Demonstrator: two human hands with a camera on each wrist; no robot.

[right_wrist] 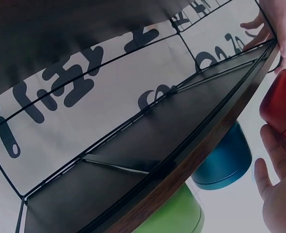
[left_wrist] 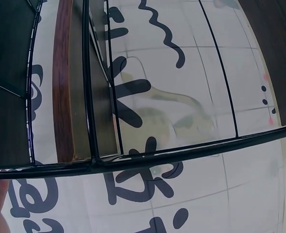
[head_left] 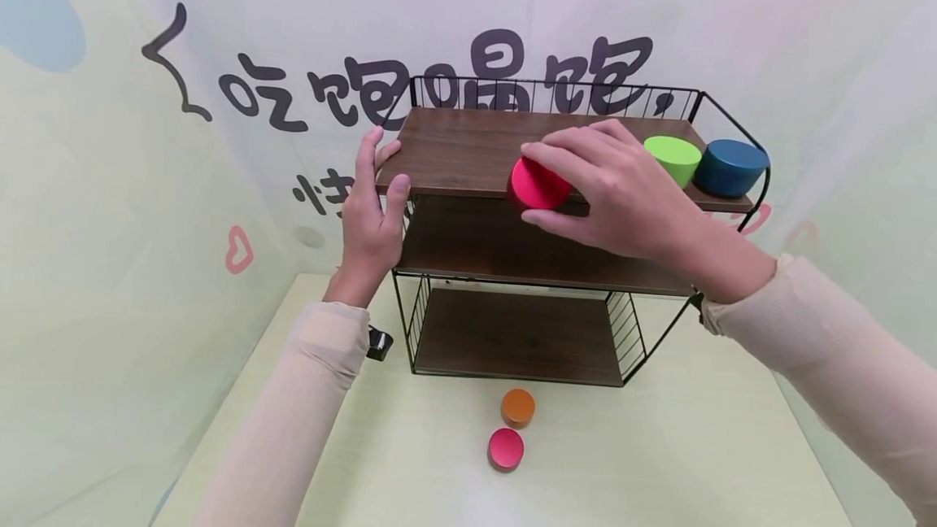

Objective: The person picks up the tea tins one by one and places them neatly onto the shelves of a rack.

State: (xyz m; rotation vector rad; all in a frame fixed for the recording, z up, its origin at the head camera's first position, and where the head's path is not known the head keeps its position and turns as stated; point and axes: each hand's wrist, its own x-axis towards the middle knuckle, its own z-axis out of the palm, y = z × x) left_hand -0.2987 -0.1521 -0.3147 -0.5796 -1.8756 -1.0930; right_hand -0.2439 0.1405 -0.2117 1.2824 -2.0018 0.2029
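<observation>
Near the front edge of the top shelf, my right hand grips a red round canister between thumb and fingers. The red canister shows at the right edge of the right wrist view. My left hand touches the left end of the top shelf, its fingers fairly straight and its thumb by the front corner. A green canister and a blue canister stand side by side at the right end of that shelf.
The black wire rack has a middle shelf and a bottom shelf. On the pale table before it lie an orange round object and a pinkish-red round object. A printed cloth hangs behind.
</observation>
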